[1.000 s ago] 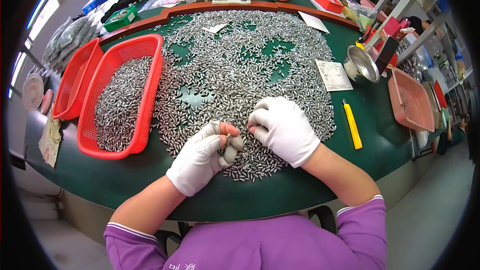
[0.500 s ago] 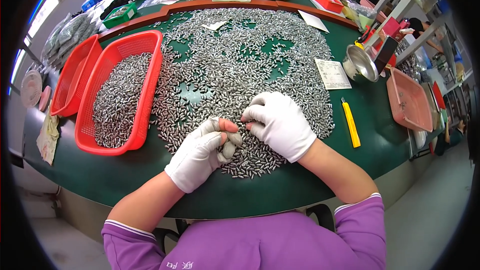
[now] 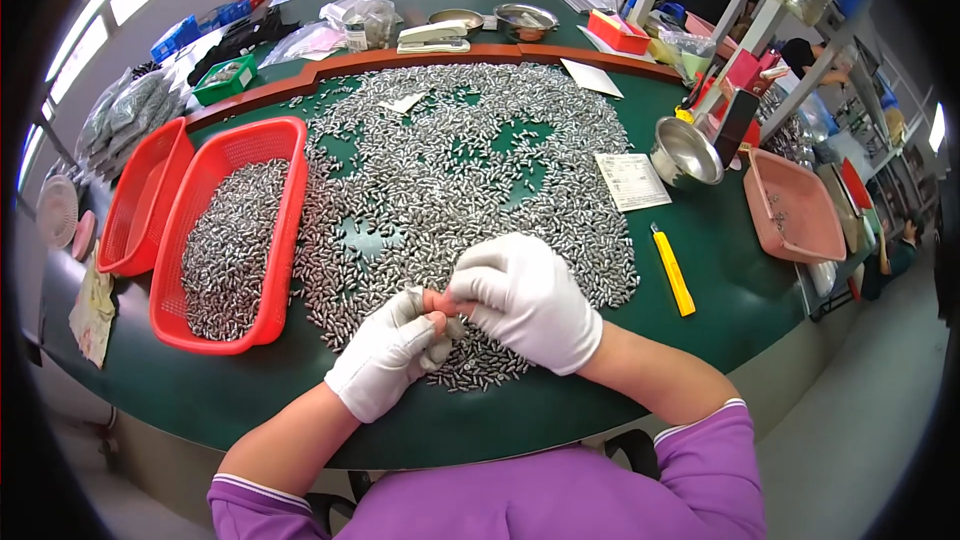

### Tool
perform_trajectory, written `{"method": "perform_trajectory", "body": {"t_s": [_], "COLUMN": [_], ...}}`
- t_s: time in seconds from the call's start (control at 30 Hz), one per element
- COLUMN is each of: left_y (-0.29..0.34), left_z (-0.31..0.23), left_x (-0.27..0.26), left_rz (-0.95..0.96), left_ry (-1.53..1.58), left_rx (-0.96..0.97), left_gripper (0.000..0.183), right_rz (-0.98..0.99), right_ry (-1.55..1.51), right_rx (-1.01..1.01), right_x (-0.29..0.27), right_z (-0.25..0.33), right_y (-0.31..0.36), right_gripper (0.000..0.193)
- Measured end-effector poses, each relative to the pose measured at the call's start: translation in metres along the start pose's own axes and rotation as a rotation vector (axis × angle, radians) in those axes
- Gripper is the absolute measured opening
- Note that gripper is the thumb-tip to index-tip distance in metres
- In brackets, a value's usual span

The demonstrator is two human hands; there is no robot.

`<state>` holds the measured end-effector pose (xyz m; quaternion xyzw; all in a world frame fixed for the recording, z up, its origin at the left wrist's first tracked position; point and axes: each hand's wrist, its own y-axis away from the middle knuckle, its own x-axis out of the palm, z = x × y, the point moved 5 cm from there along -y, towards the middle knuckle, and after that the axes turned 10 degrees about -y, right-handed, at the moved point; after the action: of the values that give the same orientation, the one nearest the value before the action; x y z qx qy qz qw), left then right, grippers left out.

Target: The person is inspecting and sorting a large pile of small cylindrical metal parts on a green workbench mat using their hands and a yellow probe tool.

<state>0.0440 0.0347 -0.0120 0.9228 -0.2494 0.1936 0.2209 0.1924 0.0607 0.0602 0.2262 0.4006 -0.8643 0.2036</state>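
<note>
A broad spread of small silver bullet-shaped metal pieces covers the middle of the green table. Over its near edge, my left hand and my right hand meet, both in white gloves with bare thumb and forefinger tips. The left fingers are curled, thumb against forefinger, their gloved tips stained grey. My right fingertips are pinched together right at the left ones. Whatever sits between them is too small or hidden to make out. More of the metal pieces fill a red perforated basket on the left.
Another red basket stands farther left. To the right lie a printed paper slip, a yellow utility knife, a steel bowl and a pink basket. A wooden rail borders the far side, with a stapler beyond it.
My right hand has left the metal pieces and come over to my left hand, so their fingertips now meet. The view has tilted up, showing more of the room behind.
</note>
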Motion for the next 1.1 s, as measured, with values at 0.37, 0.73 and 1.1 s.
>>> {"method": "perform_trajectory", "body": {"t_s": [0.37,0.73,1.1], "left_y": [0.001,-0.004,0.002], "left_z": [-0.001,-0.007,-0.009], "left_x": [-0.003,-0.007,0.003], "left_rz": [-0.04,-0.003,-0.023], "left_ry": [-0.011,0.167,0.071], "left_rx": [-0.035,0.137,0.049], "left_gripper": [0.022,0.024,0.04], "right_rz": [0.003,-0.098,0.1], "right_ry": [-0.118,-0.123,-0.297], "right_rx": [0.02,0.027,0.244], "right_x": [0.01,0.002,0.017], "right_z": [-0.005,0.001,-0.01], "right_y": [0.006,0.001,0.013], "right_gripper": [0.014,0.016,0.026]}}
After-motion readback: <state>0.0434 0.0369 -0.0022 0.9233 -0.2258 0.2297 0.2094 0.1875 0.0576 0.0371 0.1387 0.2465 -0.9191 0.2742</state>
